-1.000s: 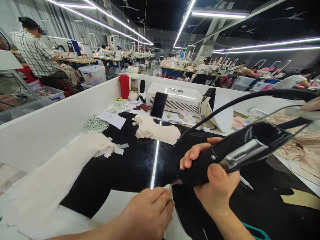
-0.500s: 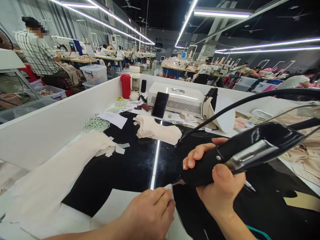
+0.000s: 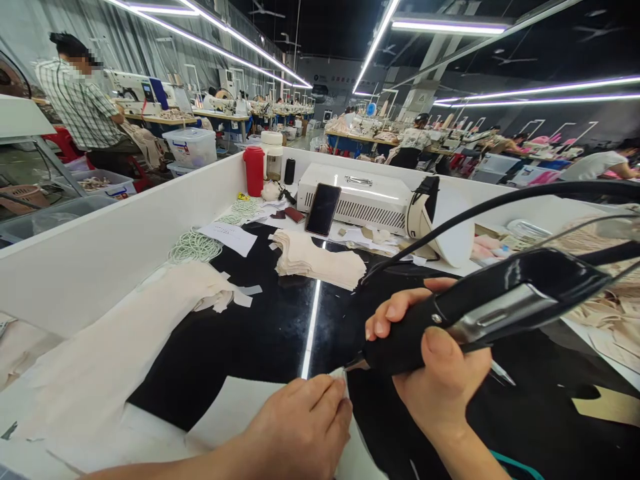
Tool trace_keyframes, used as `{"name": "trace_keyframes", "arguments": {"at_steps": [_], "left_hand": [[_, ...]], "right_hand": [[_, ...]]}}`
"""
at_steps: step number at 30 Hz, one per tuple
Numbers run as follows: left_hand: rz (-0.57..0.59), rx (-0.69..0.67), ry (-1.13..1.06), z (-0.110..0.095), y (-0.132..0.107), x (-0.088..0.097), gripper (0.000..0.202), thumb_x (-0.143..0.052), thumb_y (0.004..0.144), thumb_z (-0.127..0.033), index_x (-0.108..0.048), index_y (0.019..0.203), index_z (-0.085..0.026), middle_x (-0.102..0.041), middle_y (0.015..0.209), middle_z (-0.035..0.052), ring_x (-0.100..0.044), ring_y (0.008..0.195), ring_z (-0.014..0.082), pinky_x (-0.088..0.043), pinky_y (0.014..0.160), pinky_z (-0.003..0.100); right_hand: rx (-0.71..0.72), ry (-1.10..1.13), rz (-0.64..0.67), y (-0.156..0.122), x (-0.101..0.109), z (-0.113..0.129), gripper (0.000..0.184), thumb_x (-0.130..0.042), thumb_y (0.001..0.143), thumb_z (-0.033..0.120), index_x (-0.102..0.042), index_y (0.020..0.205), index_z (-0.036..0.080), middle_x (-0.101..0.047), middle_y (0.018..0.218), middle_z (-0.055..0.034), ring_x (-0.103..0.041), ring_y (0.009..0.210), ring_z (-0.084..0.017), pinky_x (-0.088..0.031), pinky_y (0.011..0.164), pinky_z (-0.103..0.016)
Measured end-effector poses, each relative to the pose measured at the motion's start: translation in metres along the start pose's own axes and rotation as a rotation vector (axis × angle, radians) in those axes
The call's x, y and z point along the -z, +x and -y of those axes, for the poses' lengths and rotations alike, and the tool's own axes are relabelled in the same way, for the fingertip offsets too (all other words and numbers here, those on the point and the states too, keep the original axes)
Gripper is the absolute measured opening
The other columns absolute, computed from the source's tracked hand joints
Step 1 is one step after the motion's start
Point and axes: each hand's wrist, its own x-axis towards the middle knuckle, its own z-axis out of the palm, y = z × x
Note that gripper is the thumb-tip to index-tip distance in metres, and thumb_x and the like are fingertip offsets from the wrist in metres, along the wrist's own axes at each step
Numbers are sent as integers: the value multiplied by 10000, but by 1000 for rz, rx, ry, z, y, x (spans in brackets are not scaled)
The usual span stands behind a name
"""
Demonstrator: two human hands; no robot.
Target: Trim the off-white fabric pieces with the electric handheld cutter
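Note:
My right hand [image 3: 445, 383] is wrapped round a black corded hand tool [image 3: 510, 287] with a silver lever along its side. The thumb lies near the lever, and fingers curl over the far side. A narrow metal tip [image 3: 357, 364] points left and meets, or nearly meets, the edge of a white piece of material [image 3: 339, 374]. My left hand [image 3: 303, 423] pinches that piece just left of the tip; whether it is cloth or paper I cannot tell. Beneath the left hand spreads a pale sheet [image 3: 230, 407]. Beyond both hands lies a stack of cream fabric pieces [image 3: 315, 260] on a black mat [image 3: 240, 347].
Long cream fabric [image 3: 120, 333] covers the left side. Green cord [image 3: 194, 245], a phone [image 3: 323, 209], a white vented box [image 3: 360, 193] and a red flask [image 3: 254, 170] stand behind. The tool's cable [image 3: 480, 212] arcs rightward. A low white wall [image 3: 125, 227] borders the table.
The whole view has shifted very slightly. Both hands, the tool and the pinched piece keep nearly the same positions.

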Motion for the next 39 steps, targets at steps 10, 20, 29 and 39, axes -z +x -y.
{"name": "trace_keyframes", "arguments": {"at_steps": [10,20,29,39], "left_hand": [[16,6,11,0,2,3,267,-490,1060,-124,-745,995,-85,-782,1032,109,-721,886,213,-559,643,285],[21,1,32,0,0,1,246,-508,1067,-150,-741,1010,-94,-788,1062,104,-709,891,201,-539,664,283],[54,0,11,0,-4,0,194,-544,1057,-155,-719,1069,-72,-776,1082,118,-708,935,215,-539,682,299],[47,10,16,-1,-5,-1,178,-565,1037,-152,-722,1056,-70,-776,1068,121,-714,932,217,-570,704,297]], "right_hand": [[-1,24,-16,0,-5,0,377,-830,822,410,-617,1102,276,-645,756,48,-610,551,-145,-550,473,-290],[-25,33,-16,-2,-5,-1,355,-811,836,371,-609,1111,271,-654,763,46,-605,571,-141,-553,494,-290],[-27,97,33,-8,-11,-1,382,-837,828,402,-632,1126,278,-669,778,48,-636,578,-145,-577,500,-291],[-25,71,13,-6,-11,0,400,-833,817,428,-616,1120,284,-646,764,51,-621,564,-148,-559,484,-290]]}}
